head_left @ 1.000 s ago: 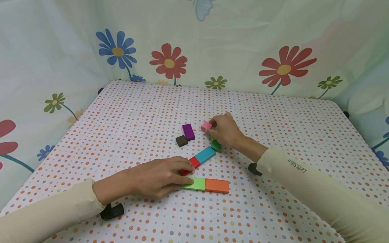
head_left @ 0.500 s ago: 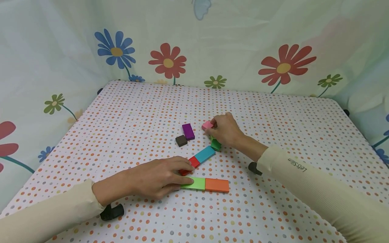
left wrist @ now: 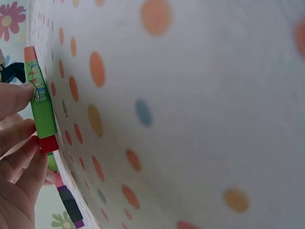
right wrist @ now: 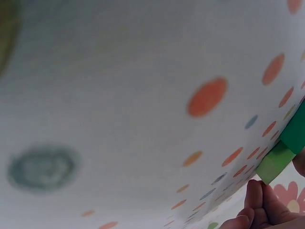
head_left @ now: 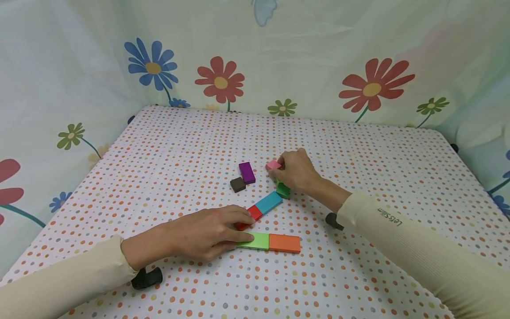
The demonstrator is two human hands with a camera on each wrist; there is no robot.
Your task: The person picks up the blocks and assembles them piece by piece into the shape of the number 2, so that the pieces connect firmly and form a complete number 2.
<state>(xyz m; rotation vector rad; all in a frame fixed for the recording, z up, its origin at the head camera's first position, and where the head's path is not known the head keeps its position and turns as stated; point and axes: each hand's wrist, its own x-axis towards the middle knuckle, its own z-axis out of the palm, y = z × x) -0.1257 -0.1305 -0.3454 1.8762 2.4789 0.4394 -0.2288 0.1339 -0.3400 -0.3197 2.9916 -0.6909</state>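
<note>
So, nearest first: the left hand (head_left: 199,232) has its fingers stretched out loosely, thumb on the lime block (head_left: 258,242) and fingertips against the red one (head_left: 256,213). Orange (head_left: 284,243) butts up at lime's 3 o'clock. Blue (head_left: 268,203) touches red at 2 o'clock, then green (head_left: 283,190) at blue's 2. The dark block (head_left: 237,184) sits at blue's 10, purple (head_left: 247,173) at dark's 1. Right hand (head_left: 295,170) has finger and thumb nearly together, pinching pink (head_left: 272,165) at green's 11. Flowery curtain (head_left: 314,57) at 12, way back.
</note>
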